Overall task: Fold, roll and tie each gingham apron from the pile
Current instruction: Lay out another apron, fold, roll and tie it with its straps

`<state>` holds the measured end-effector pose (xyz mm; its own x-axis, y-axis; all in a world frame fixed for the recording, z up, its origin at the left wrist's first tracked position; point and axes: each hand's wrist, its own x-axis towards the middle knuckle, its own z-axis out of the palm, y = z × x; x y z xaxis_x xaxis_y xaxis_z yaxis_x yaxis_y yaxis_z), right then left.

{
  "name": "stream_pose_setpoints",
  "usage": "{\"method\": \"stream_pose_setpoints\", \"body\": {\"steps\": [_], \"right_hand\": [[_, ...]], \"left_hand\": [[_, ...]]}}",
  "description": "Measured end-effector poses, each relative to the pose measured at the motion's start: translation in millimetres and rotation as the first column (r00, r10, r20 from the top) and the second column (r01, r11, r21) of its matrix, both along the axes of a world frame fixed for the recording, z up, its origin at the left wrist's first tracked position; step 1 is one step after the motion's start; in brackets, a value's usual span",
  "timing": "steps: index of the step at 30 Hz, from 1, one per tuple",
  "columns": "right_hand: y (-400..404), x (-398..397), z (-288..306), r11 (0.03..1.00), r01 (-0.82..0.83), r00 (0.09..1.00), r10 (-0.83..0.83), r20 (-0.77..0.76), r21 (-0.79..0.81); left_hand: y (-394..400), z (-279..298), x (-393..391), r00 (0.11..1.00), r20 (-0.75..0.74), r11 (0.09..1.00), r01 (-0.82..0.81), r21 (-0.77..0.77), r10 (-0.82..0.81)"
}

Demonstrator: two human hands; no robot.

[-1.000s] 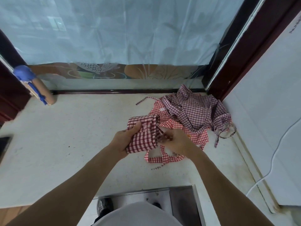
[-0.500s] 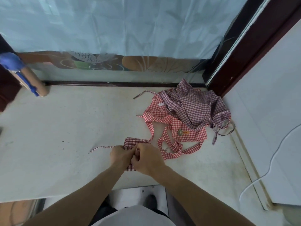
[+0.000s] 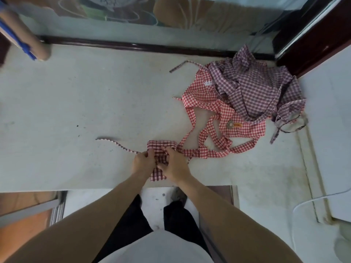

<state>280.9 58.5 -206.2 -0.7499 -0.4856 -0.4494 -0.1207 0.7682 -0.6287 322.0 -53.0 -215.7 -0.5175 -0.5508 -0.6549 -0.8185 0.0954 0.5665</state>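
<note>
On the pale stone countertop, a rolled dark-red gingham apron bundle lies at the near edge, with the left hand and the right hand both curled around its middle, fingers apparently pinching its tie, though the knot itself is hidden between them. One thin tie strap trails from the bundle toward the left side of the countertop. Toward the countertop's far right corner sits the pile: a loose bright-red gingham apron beneath a crumpled purple gingham apron.
</note>
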Motion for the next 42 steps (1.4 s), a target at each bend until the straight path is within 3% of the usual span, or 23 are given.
{"method": "stream_pose_setpoints", "body": {"steps": [4,6,8,10,12,14,18,22,27,29,32,34,36,37,39,40,42], "right_hand": [[-8,4,-4,0.997,0.080,0.996,-0.080,0.032,0.019],[-11,5,-7,0.992,0.129,0.991,-0.129,0.046,0.005],[-14,7,-8,0.982,0.188,0.980,-0.187,0.067,-0.024],[-16,8,-9,0.970,0.238,0.969,-0.234,0.082,-0.041],[-18,8,-11,0.966,0.250,0.966,-0.245,0.079,-0.062],[-18,7,-12,0.962,0.253,0.968,-0.251,0.028,-0.108],[-15,8,-18,0.938,0.293,0.954,-0.298,-0.004,-0.184],[-10,6,-16,0.942,0.266,0.962,-0.245,0.122,-0.205],[16,-25,15,1.000,-0.012,0.993,0.011,0.117,0.010],[27,-50,44,0.997,-0.025,0.991,0.014,0.137,0.078],[40,-92,101,0.997,0.075,0.940,-0.079,0.332,0.022],[42,-121,133,0.954,0.244,0.911,-0.165,0.378,-0.173],[44,-149,146,0.775,0.493,0.848,-0.325,0.419,-0.396],[45,-160,148,0.678,0.572,0.813,-0.397,0.426,-0.461],[48,-171,139,0.577,0.639,0.767,-0.519,0.376,-0.508],[48,-170,130,0.576,0.653,0.753,-0.565,0.338,-0.491],[51,-151,104,0.692,0.633,0.769,-0.616,0.174,-0.347]], "left_hand": [[-15,8,7,0.962,-0.165,0.971,-0.232,-0.067,0.218],[-26,13,12,0.922,-0.303,0.955,-0.282,-0.094,0.242],[-30,15,21,0.892,-0.449,0.976,-0.140,-0.165,0.052],[-24,11,31,0.795,-0.549,0.951,0.105,-0.292,-0.256],[-20,2,32,0.681,-0.571,0.883,0.278,-0.377,-0.458],[-19,1,19,0.647,-0.538,0.841,0.385,-0.380,-0.540],[-8,0,-6,0.749,-0.441,0.866,0.471,-0.170,-0.494],[3,-18,-17,0.886,-0.319,0.940,0.337,-0.056,-0.337],[11,-24,-17,0.909,-0.304,0.955,0.297,-0.014,-0.287],[12,-22,-16,0.899,-0.333,0.954,0.299,-0.011,-0.286],[13,-19,-17,0.889,-0.341,0.949,0.315,-0.028,-0.305],[12,-20,-19,0.896,-0.326,0.948,0.320,-0.002,-0.303],[11,-21,-22,0.904,-0.302,0.947,0.322,0.020,-0.301],[11,-20,-24,0.910,-0.291,0.949,0.315,0.028,-0.294],[11,-19,-27,0.922,-0.268,0.954,0.299,0.029,-0.281],[11,-19,-27,0.925,-0.254,0.954,0.298,0.022,-0.283],[11,-18,-28,0.930,-0.232,0.953,0.300,0.028,-0.286]]}}
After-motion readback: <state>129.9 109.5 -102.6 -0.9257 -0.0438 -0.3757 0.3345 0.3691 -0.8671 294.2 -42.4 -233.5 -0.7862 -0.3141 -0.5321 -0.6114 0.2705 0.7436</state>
